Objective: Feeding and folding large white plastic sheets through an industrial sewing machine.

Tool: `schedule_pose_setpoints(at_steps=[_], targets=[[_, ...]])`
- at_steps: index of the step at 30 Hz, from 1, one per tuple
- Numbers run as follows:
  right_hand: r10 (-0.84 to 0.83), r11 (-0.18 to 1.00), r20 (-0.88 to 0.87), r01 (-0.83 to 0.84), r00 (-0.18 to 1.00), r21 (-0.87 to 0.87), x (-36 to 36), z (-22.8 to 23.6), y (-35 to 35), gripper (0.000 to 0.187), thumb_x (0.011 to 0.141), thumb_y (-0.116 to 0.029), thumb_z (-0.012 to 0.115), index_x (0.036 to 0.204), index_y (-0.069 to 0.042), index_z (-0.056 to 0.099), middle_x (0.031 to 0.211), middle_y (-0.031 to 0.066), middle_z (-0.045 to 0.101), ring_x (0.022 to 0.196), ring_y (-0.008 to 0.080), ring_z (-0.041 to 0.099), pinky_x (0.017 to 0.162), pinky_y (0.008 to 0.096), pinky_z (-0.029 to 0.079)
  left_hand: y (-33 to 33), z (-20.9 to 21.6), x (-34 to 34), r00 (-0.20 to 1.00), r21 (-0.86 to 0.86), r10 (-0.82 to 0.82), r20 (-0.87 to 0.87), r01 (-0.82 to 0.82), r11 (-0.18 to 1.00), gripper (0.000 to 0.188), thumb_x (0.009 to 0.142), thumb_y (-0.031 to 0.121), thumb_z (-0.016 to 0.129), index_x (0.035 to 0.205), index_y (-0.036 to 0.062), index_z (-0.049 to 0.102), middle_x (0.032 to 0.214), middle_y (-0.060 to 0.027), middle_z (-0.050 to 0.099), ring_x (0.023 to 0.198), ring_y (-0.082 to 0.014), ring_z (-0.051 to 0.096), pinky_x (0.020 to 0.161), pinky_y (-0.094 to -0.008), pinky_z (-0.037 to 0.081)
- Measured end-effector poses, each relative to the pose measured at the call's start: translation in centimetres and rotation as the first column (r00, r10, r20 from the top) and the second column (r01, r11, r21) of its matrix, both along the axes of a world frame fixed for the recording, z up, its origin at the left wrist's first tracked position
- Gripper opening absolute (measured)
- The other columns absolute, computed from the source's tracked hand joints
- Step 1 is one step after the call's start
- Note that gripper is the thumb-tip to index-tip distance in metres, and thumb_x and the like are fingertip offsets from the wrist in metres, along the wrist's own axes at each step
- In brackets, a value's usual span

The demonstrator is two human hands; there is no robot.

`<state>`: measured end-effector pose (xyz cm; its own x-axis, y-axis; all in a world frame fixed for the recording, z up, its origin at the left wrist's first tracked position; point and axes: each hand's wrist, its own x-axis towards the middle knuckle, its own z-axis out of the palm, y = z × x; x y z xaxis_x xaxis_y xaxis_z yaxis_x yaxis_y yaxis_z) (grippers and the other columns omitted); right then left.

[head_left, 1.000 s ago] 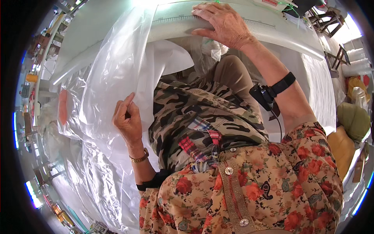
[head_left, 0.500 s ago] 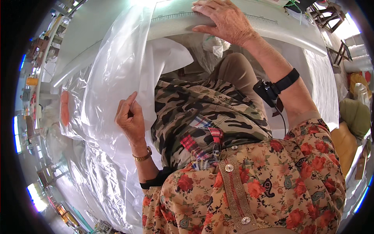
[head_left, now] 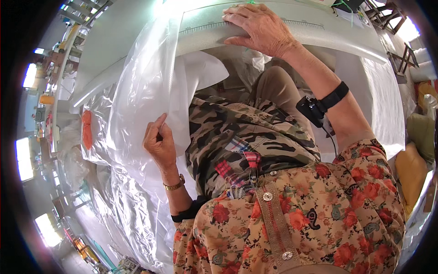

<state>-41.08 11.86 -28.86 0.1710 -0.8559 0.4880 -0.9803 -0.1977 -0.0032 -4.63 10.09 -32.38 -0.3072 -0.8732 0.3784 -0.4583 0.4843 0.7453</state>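
Observation:
A large sheet of clear plastic film (head_left: 137,91) drapes over the table's front edge and hangs down on my left side. My left hand (head_left: 159,141) is closed at the sheet, fingers curled and the index finger reaching along it; the film seems to be pinched there, though the fingers partly hide the grip. Farther up, my right hand (head_left: 262,29) rests palm down on the rounded front edge of the pale table (head_left: 315,34), its fingers and thumb apart. Beside those fingertips, a printed ruler scale (head_left: 200,28) runs along the tabletop.
An orange-red bundle (head_left: 86,130) lies against crumpled clear film at the left. My lap, covered by a camouflage apron (head_left: 251,132), is under the table edge. Dark wooden stools (head_left: 401,64) and stuffed yellow and green bags (head_left: 410,164) stand at the right.
The whole view has shifted slightly, so most things sit a little farther right. Both hands keep nearly the same pose, the right one still on the table edge.

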Motion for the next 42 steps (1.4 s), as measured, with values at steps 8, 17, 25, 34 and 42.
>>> schedule_pose_setpoints(at_steps=[8,17,25,34,42], targets=[[-0.041,0.999,-0.018,0.041,0.999,0.008,0.3,0.1,0.2,0.058,0.089,-0.051,0.057,0.124,-0.005,0.055,0.129,0.0123,0.056,0.122,0.0290,0.051,0.102,0.0452,0.039,0.2,1.6,0.2,1.000,0.016,0.024,0.006,-0.024,1.000,0.025,0.085,-0.007,0.057,0.101,0.0015,0.073,0.072,0.0024,0.052,0.058,-0.0033,0.040,0.051,-0.0210,0.031],[-0.043,0.999,0.012,0.043,0.999,-0.014,1.0,1.3,0.2,0.060,0.089,-0.055,0.055,0.121,-0.004,0.058,0.123,0.0122,0.059,0.116,0.0296,0.055,0.101,0.0454,0.041,1.0,3.6,-0.6,0.999,0.008,0.036,0.007,-0.036,0.999,0.024,0.084,-0.006,0.058,0.100,0.0019,0.074,0.069,0.0043,0.049,0.057,-0.0022,0.036,0.050,-0.0204,0.027],[-0.028,0.999,0.006,0.028,1.000,-0.046,1.3,1.5,0.0,0.059,0.088,-0.054,0.057,0.119,-0.004,0.058,0.122,0.0127,0.060,0.116,0.0301,0.055,0.099,0.0452,0.042,0.7,3.4,-0.4,0.990,0.110,0.065,-0.123,-0.051,0.993,0.025,0.083,-0.007,0.058,0.100,0.0007,0.074,0.071,0.0059,0.049,0.060,-0.0018,0.036,0.053,-0.0194,0.027],[-0.031,1.000,0.018,0.031,0.999,0.005,0.8,1.3,-0.2,0.057,0.089,-0.051,0.058,0.122,-0.004,0.057,0.126,0.0129,0.058,0.120,0.0300,0.053,0.102,0.0452,0.040,0.9,2.8,-0.4,0.976,0.284,0.098,-0.194,-0.040,0.958,0.022,0.087,-0.003,0.058,0.104,-0.0036,0.071,0.087,0.0015,0.061,0.079,-0.0056,0.051,0.075,-0.0186,0.041],[-0.065,0.996,0.000,0.065,0.998,0.063,0.4,0.9,0.0,0.058,0.090,-0.051,0.057,0.127,-0.006,0.054,0.132,0.0137,0.055,0.124,0.0306,0.050,0.106,0.0465,0.037,0.7,3.4,-0.5,0.973,0.200,0.109,-0.203,-0.068,0.977,0.025,0.083,-0.007,0.058,0.102,-0.0006,0.073,0.073,0.0071,0.048,0.062,-0.0014,0.035,0.055,-0.0184,0.028]])
